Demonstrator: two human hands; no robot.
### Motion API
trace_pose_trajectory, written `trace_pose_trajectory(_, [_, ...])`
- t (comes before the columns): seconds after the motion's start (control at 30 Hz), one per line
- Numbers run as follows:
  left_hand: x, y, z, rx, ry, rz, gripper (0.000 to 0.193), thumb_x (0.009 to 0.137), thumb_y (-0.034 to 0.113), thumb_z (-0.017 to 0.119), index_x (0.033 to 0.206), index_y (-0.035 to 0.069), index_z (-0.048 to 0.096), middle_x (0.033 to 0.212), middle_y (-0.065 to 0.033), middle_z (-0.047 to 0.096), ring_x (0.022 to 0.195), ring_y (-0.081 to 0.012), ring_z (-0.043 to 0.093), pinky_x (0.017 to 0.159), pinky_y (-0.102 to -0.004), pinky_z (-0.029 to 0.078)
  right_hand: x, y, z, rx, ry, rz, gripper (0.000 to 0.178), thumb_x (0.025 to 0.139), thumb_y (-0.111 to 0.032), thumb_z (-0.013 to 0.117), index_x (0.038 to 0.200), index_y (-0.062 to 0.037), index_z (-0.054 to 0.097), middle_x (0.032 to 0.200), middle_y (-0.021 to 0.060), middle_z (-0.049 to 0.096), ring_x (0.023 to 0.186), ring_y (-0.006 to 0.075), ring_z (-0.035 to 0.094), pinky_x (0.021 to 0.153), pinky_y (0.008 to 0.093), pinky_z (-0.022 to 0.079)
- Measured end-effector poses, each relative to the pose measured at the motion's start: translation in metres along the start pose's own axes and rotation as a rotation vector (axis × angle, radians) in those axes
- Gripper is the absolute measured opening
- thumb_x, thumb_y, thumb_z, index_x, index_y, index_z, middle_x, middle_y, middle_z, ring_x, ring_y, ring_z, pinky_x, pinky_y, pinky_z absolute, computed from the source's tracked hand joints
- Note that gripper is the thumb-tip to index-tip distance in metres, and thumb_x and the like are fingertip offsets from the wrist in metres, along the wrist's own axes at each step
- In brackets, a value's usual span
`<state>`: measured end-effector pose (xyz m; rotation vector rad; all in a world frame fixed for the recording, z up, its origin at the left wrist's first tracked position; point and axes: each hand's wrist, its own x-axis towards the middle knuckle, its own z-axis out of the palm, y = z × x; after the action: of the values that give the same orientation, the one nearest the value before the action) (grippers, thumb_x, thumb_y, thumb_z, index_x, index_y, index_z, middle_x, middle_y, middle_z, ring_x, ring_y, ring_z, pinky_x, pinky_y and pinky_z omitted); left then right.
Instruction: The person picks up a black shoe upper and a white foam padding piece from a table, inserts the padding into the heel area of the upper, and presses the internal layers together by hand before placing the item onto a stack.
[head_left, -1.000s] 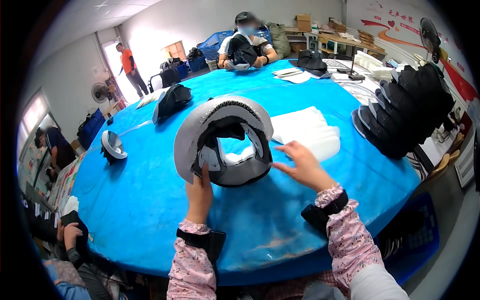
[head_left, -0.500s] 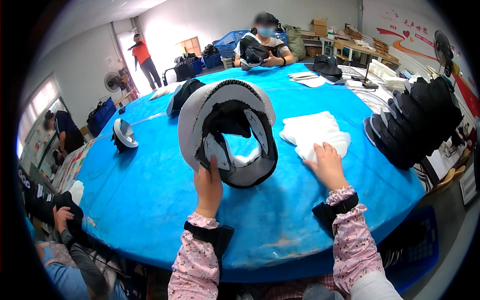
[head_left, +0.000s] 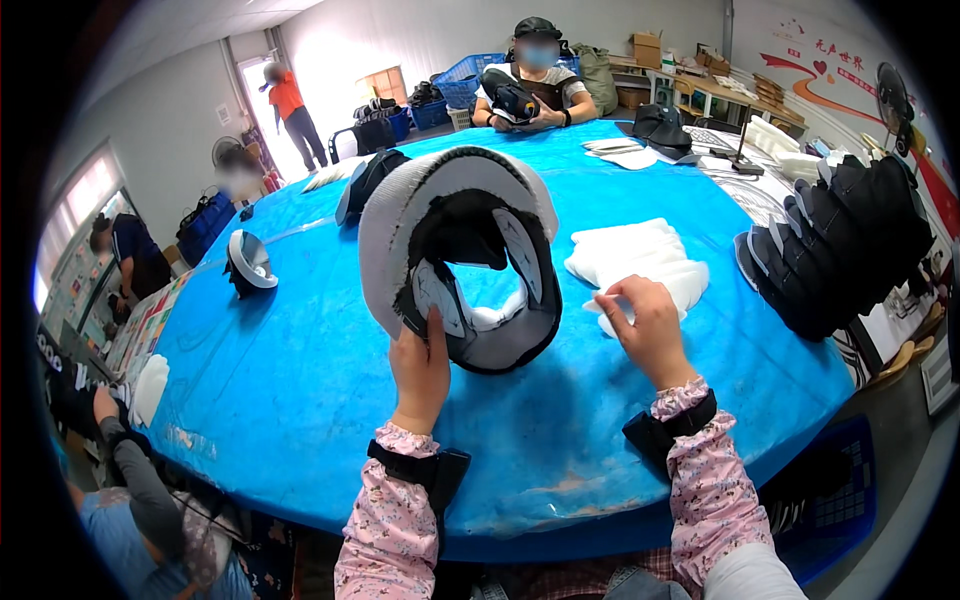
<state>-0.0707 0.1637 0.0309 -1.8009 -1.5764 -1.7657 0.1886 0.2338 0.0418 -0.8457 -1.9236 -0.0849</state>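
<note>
My left hand [head_left: 420,378] grips a cap [head_left: 548,310] by its lower left edge and holds it up above the table. The cap's inside faces me: black cloth, light panels in the sides and a pale grey brim on top with a rough stitched edge. White padding shows at the opening's bottom. To the right lies a loose pile of thin white pads [head_left: 630,247]. My right hand [head_left: 650,325] is at the pile's near edge, thumb and forefinger pinched on the tip of a white pad [head_left: 594,305]; its palm side is hidden.
A blue cover [head_left: 300,400] spans the table. Stacked black caps [head_left: 840,245] stand at right. Another cap [head_left: 370,185] lies behind mine, and a small one [head_left: 250,262] at left. Across the table a masked person [head_left: 535,90] holds a black cap. Another person works at lower left.
My right hand has gone from resting flat on the white pads to pinching one's edge. The cap in my left hand has barely moved.
</note>
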Motion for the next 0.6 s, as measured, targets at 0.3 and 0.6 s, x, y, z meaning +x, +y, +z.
trace_pose_trajectory(0.3, [0.004,0.002,0.002,-0.045,0.069,0.026,0.016,0.091,0.012,0.049,0.086,-0.002,0.054,0.068,-0.0185,0.056,0.058,-0.0325,0.052,0.05,-0.0378,0.038,-0.005,-0.004,0.006,-0.016,-0.239,-0.072,0.045,0.063,-0.033,0.078,0.089,-0.0075,0.051,0.093,0.0114,0.046,0.091,0.0296,0.044,0.079,0.0384,0.037])
trace_pose_trajectory(0.6, [-0.001,-0.005,-0.001,0.003,-0.012,-0.063,0.015,0.089,0.012,0.052,0.085,-0.001,0.056,0.061,-0.0154,0.055,0.051,-0.0296,0.051,0.046,-0.037,0.035,-0.025,0.011,0.012,-0.112,-0.461,-0.015,0.05,0.066,-0.04,0.073,0.101,-0.0073,0.059,0.103,0.0106,0.05,0.1,0.0288,0.045,0.087,0.0379,0.037])
